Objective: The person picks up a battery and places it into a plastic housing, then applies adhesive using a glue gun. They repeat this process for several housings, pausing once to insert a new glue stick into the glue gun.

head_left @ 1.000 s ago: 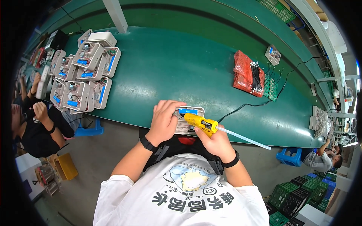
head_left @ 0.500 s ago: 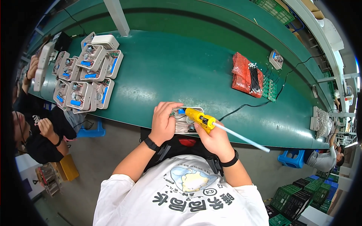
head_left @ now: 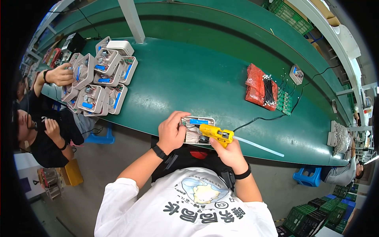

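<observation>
Just in front of me, at the table's near edge, lies an open white plastic housing point(head_left: 192, 139) with a blue cylindrical battery point(head_left: 198, 121), thin wires and a round black part inside. Its left end is gripped by my left hand point(head_left: 171, 132), thumb and fingers on the walls. Wrapped around the handle of a yellow hot glue gun point(head_left: 213, 131) is my right hand point(head_left: 230, 153). The gun's nozzle points left over the housing, just below the battery. A long translucent glue stick point(head_left: 258, 146) sticks out from the gun's rear to the right.
Stacked open housings point(head_left: 106, 85) fill the table's left side, where a co-worker's hand point(head_left: 62, 75) holds one. Right of the middle lie a red bubble-wrap bag point(head_left: 256, 89), black cables point(head_left: 269, 91) and green circuit boards point(head_left: 285, 102). A black cord point(head_left: 260, 118) crosses the table.
The glue gun has swung more level, its nozzle shifting off the battery to below it. At left, the co-worker has brought a housing to the stack. My view has shifted slightly.
</observation>
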A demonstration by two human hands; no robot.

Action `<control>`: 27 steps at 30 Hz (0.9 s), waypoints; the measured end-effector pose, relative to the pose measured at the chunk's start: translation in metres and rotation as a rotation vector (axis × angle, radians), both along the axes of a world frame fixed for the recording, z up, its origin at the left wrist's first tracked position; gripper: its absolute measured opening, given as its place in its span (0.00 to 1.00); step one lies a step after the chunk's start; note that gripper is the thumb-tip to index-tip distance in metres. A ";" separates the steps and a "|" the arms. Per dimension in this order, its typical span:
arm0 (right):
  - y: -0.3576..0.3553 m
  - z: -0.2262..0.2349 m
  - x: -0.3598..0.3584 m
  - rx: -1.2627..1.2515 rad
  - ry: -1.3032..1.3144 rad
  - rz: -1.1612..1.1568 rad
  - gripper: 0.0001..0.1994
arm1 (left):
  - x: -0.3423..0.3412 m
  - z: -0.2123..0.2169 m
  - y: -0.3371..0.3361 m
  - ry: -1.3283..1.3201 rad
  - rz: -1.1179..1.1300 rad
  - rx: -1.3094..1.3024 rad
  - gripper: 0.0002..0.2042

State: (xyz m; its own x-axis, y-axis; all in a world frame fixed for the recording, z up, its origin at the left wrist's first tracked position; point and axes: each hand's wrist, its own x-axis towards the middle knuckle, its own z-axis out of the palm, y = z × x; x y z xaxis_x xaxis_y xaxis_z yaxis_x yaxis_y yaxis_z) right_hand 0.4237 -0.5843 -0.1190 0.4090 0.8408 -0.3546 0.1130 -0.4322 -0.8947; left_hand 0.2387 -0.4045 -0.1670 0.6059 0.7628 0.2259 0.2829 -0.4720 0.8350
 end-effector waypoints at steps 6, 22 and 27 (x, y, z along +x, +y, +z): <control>0.013 -0.006 -0.006 0.067 -0.188 0.079 0.16 | 0.002 -0.002 -0.001 -0.029 0.027 -0.025 0.23; 0.025 -0.005 -0.009 0.176 -0.383 0.108 0.16 | 0.003 0.000 0.000 -0.051 0.053 -0.013 0.23; 0.006 -0.014 0.010 0.118 0.050 -0.100 0.17 | -0.006 -0.001 0.012 -0.055 0.078 -0.028 0.21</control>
State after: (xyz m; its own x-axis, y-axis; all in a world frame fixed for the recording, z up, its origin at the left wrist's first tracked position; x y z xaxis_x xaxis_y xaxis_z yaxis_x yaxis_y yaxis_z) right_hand 0.4338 -0.5781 -0.1326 0.4772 0.8338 -0.2775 0.0287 -0.3304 -0.9434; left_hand 0.2328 -0.3921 -0.1680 0.5317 0.8138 0.2346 0.2715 -0.4261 0.8629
